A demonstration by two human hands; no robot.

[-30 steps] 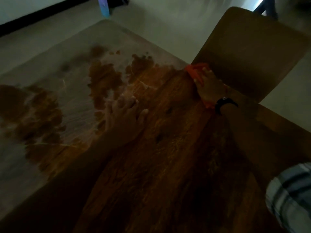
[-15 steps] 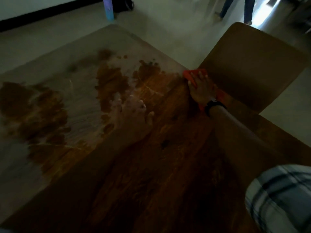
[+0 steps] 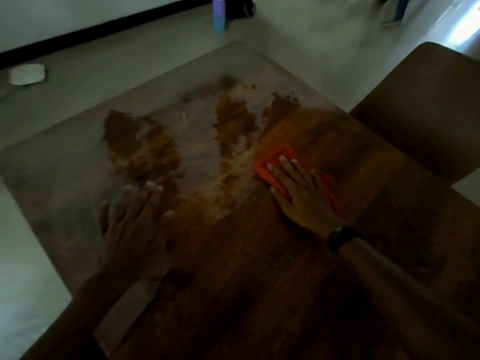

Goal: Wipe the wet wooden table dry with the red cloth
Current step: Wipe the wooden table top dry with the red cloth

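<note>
Mid-wipe step. Right hand (image 3: 304, 193) lay flat, fingers straight, pressing the red cloth (image 3: 275, 158) onto the bench (image 3: 259, 281) right of centre, at the edge of the wet zone. Left hand (image 3: 135, 219) was open and flat on the bench, near left, bracing. Dark patches (image 3: 140, 149) covered the far-left half, probably wet, though glare blurs it. Next move: push the cloth left and far across them with even pressure. Only container was a bottle (image 3: 219, 13) on the far floor, contents not visible.
</note>
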